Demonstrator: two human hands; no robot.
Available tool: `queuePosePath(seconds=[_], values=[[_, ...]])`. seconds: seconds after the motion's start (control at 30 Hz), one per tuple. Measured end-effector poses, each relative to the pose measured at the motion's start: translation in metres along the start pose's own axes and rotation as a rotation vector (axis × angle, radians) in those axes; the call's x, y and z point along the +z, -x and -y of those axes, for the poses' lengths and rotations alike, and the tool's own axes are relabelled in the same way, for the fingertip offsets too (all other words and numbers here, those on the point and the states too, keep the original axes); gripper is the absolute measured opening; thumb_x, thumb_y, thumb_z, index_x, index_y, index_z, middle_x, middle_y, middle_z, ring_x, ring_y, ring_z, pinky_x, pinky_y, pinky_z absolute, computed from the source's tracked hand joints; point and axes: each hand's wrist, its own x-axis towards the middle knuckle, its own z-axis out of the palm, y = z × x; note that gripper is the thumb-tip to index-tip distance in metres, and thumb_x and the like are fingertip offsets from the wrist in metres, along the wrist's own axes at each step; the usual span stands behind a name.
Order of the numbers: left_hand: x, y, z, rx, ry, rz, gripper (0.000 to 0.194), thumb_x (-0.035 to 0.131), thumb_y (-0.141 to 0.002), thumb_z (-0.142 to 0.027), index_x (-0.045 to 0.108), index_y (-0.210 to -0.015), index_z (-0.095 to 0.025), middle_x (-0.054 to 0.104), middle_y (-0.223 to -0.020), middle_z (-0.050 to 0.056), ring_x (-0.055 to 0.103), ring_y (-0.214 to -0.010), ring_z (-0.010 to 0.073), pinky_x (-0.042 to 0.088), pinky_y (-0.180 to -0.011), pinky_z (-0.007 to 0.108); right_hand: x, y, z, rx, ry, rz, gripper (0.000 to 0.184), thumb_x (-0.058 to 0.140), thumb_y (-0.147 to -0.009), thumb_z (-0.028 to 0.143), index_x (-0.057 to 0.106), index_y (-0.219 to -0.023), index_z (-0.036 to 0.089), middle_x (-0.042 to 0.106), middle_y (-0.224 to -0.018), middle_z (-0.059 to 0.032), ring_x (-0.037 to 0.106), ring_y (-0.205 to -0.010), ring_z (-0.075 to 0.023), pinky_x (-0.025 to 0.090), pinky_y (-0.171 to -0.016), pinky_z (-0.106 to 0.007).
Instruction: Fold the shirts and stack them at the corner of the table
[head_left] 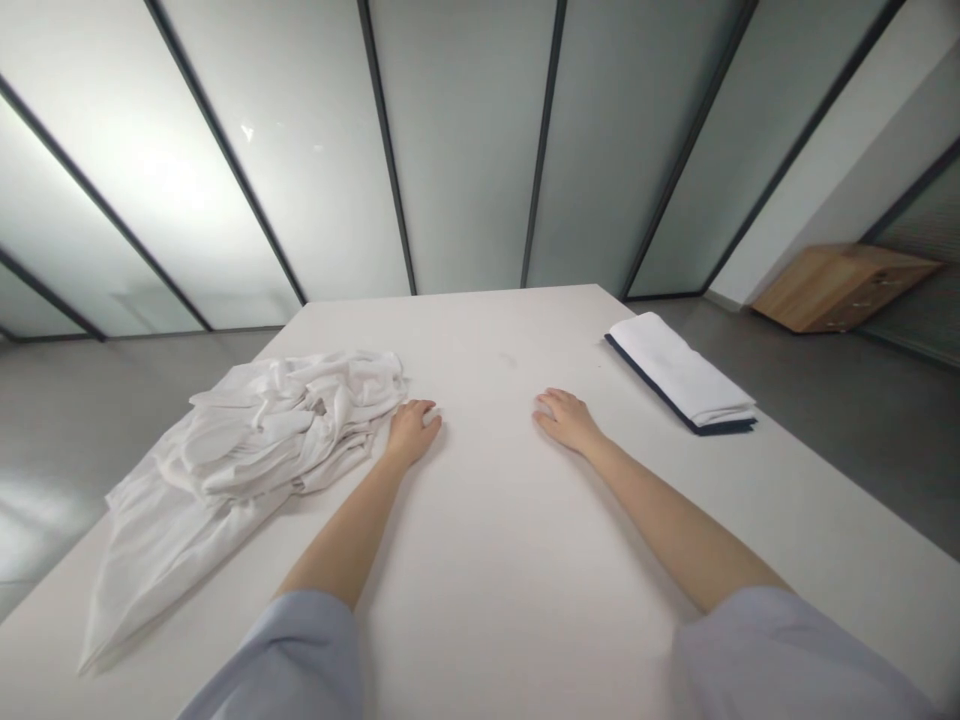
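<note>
- On the left side of the white table (pixel 480 560) lies a heap of crumpled white cloth (pixel 247 440).
- At the table's middle, the left hand (pixel 411 430) rests just beside this heap, its thumb apart from the loosely bent fingers.
- Also there, the right hand (pixel 568 418) rests empty, fingers slightly spread.
- On the table's right side is folded white cloth (pixel 679 370) over dark cloth (pixel 727 429).
- At the table, the step seems a pause; gripping the heap would need a short left reach.
</note>
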Motion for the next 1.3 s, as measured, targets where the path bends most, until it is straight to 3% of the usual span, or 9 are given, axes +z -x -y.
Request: queuePosePath(seconds=[0.27,0.63,1.1,1.3], values=[[-0.001,0.002,-0.006,0.025,-0.092,0.012,0.035,0.055,-0.085,-0.031,0.067,-0.116,-0.018,0.068,-0.117,0.011,0.060,-0.111,0.0264,0.045,-0.100,0.040,0.000,-0.001,-0.014,-0.029,-0.056,-0.012,0.037,0.054,-0.089,0.036,0.065,-0.122,0.023,0.057,-0.137,-0.0104,0.051,-0.127,-0.0270,0.039,-0.105,-0.042],[-0.007,0.003,0.000,0.108,-0.160,0.049,0.031,0.051,-0.088,-0.030,0.068,-0.111,-0.019,0.070,-0.110,0.009,0.062,-0.104,0.0234,0.047,-0.096,0.035,0.003,0.001,-0.018,-0.056,-0.049,0.021,0.041,0.052,-0.090,0.040,0.062,-0.126,0.023,0.054,-0.141,-0.0102,0.046,-0.132,-0.0283,0.039,-0.108,-0.044],[-0.007,0.006,-0.001,0.102,-0.093,0.055,0.029,0.053,-0.084,-0.030,0.070,-0.106,-0.020,0.068,-0.112,0.009,0.060,-0.109,0.0260,0.044,-0.101,0.039,0.000,0.002,-0.016,-0.046,-0.055,0.041,0.041,0.052,-0.091,0.038,0.062,-0.127,0.023,0.054,-0.140,-0.0101,0.045,-0.133,-0.0288,0.038,-0.108,-0.045],[-0.015,0.007,-0.004,0.034,-0.071,-0.059,0.028,0.049,-0.088,-0.028,0.066,-0.109,-0.019,0.067,-0.111,0.010,0.062,-0.103,0.0229,0.047,-0.097,0.034,-0.003,0.000,-0.013,-0.022,-0.049,0.029,0.038,0.053,-0.090,0.038,0.064,-0.124,0.024,0.055,-0.139,-0.0098,0.048,-0.130,-0.0278,0.039,-0.106,-0.044]])
